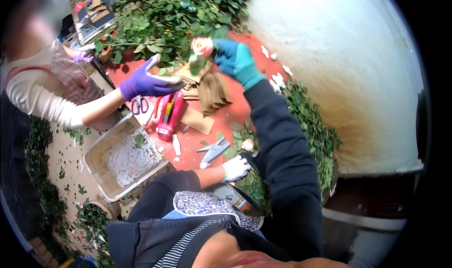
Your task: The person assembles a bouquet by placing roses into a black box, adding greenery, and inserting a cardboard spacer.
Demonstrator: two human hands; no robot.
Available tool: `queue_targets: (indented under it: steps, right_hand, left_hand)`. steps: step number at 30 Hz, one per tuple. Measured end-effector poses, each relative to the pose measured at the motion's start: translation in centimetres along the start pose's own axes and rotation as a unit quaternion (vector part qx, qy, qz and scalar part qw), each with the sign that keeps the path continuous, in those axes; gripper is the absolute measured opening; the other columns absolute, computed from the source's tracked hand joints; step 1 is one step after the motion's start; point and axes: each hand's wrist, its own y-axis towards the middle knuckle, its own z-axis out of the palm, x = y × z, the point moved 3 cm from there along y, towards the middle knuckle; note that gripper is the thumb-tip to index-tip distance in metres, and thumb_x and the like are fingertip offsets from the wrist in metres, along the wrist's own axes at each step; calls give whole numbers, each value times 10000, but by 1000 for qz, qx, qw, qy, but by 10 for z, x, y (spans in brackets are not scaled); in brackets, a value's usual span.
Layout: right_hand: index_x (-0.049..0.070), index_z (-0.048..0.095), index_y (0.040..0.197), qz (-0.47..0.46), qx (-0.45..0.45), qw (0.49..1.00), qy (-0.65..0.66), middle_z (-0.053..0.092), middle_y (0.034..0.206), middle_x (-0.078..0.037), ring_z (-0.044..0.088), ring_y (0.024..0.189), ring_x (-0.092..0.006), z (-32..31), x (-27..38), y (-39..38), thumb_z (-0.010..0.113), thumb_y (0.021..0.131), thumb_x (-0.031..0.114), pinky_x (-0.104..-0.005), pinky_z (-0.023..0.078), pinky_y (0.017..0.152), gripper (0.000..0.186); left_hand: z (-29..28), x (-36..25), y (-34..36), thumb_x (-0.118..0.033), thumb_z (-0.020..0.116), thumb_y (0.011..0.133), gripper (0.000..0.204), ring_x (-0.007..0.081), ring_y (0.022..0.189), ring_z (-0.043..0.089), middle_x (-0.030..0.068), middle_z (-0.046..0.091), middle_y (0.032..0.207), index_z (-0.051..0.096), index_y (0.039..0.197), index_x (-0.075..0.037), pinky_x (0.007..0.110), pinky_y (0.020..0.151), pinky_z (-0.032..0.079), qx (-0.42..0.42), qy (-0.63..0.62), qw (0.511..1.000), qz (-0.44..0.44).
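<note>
My right hand, in a teal and blue glove, is raised over the far part of the red table, its fingers closed on a rose. The peach-pink bloom points left and a leaf hangs below it. Near the table's front edge, my left hand wears a white glove. Its fingers are curled down among leafy stems; what they hold is hidden. Just beyond it lie a pink rose bloom and a grey clamp-like tool. A co-worker's purple-gloved hand reaches toward stacked brown cardboard sheets.
Leafy rose stems pile up at the far side. Blue-handled scissors and a pink device lie at the table's left. A plastic basket holds white strips. A pale sheet stands to the right; greenery lines its foot.
</note>
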Motion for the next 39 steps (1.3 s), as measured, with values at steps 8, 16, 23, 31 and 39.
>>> queue_targets:
  steps: [8,16,23,31,39]
  right_hand:
    - [179,642,1121,22,100,985,-137,681,960,-130,659,849,-344,78,-19,12,629,767,119,-415,538,735,359]
    - [224,665,1176,-35,-4,979,-201,660,823,-182,647,755,-388,34,22,11,584,890,348,-504,526,678,322]
    - [80,671,1090,137,102,970,-172,621,700,-88,591,577,-180,-106,146,-110,555,919,247,-334,489,553,266]
    - [79,660,1176,480,117,863,105,698,969,-157,680,804,-274,-49,147,-381,621,909,258,-354,536,740,324]
    - [94,523,1360,400,159,800,-417,630,1107,-194,657,734,-325,30,62,-457,588,874,210,-499,523,626,504]
  left_hand:
    - [3,9,-13,-257,607,790,171,235,1036,523,10,609,1132,743,861,-180,412,850,410,22,-12,999,-26]
    - [-18,4,0,-284,604,759,184,249,966,562,43,614,1017,716,813,-148,417,761,439,56,-14,998,16]
    - [-11,24,-14,-270,619,760,310,261,1124,510,38,587,1151,686,1034,-142,425,866,406,29,-7,999,-41]
    - [-40,29,-4,-177,628,833,388,326,1173,506,81,556,1351,657,1219,-156,425,993,424,57,-163,985,-24]
    - [-121,45,-31,-131,614,885,326,336,911,666,126,690,1028,652,1208,-137,398,818,534,229,-227,919,-227]
